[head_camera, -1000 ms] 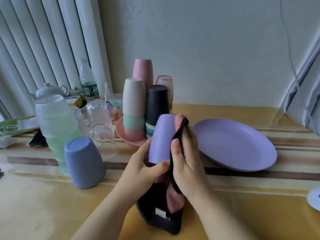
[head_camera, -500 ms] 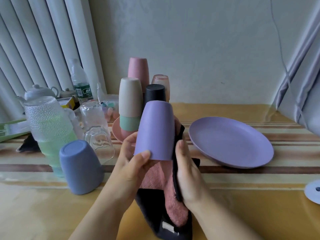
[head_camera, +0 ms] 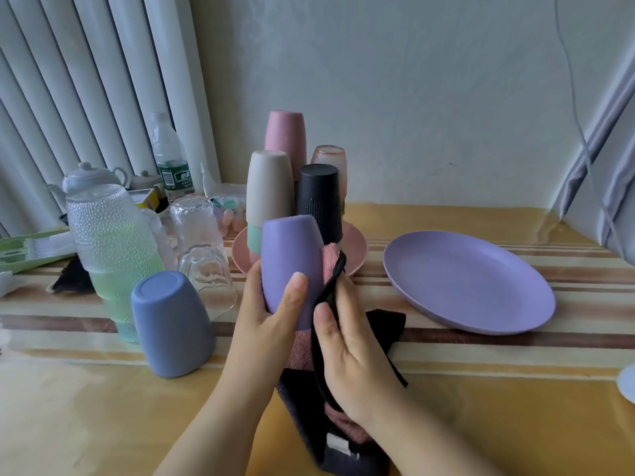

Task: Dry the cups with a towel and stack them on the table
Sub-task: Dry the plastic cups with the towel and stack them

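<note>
The left hand [head_camera: 271, 324] is gripping an upturned lilac plastic cup [head_camera: 292, 269] above the table while the right hand [head_camera: 350, 352] is pressing a pink-and-black terry towel [head_camera: 331, 266] against its side (drying, it seems), with stacking presumably coming next.

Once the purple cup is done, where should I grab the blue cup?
Wrap the fingers round the blue cup mid-wall, coming from its right. It stands upside down, narrower at its closed base, and the glasses crowd its left and rear.
</note>
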A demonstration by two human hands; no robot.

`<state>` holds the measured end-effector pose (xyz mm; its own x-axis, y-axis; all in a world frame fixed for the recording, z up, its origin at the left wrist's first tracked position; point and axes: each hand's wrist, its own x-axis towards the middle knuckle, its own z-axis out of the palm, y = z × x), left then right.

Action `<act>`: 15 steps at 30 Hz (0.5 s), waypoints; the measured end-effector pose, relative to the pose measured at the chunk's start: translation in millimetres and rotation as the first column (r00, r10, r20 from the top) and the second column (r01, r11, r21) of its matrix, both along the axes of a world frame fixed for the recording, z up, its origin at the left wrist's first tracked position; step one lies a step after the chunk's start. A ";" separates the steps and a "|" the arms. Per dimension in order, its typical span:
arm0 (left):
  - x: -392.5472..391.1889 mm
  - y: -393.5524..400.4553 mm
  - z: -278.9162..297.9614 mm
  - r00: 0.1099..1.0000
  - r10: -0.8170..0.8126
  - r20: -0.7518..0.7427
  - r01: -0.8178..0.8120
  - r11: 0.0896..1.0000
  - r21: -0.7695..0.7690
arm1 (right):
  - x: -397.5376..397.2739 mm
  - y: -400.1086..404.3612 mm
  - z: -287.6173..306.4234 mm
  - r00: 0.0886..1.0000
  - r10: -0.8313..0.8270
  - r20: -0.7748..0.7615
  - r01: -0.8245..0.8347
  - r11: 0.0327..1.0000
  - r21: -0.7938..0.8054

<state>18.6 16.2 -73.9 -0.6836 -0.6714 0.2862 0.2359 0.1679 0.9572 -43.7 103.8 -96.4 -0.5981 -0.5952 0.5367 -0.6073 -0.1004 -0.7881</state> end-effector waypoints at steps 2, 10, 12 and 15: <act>0.0 0.5 -0.7 0.993 -0.090 0.076 0.093 0.995 -0.031 | -3.5 1.1 3.2 1.000 -0.022 0.001 0.022 0.999 -0.047; 3.3 7.1 -0.4 0.920 -0.352 0.169 0.339 0.935 0.104 | -23.5 19.2 22.2 0.970 -0.008 0.244 0.044 0.989 -0.143; 4.8 8.9 1.1 0.913 -0.390 0.118 0.366 0.912 0.186 | -26.1 22.5 22.0 0.929 0.037 0.369 0.030 0.984 -0.176; 5.0 6.0 1.9 0.898 -0.440 0.018 0.415 0.859 0.298 | -21.9 20.4 16.7 0.881 0.128 0.455 -0.049 0.982 -0.183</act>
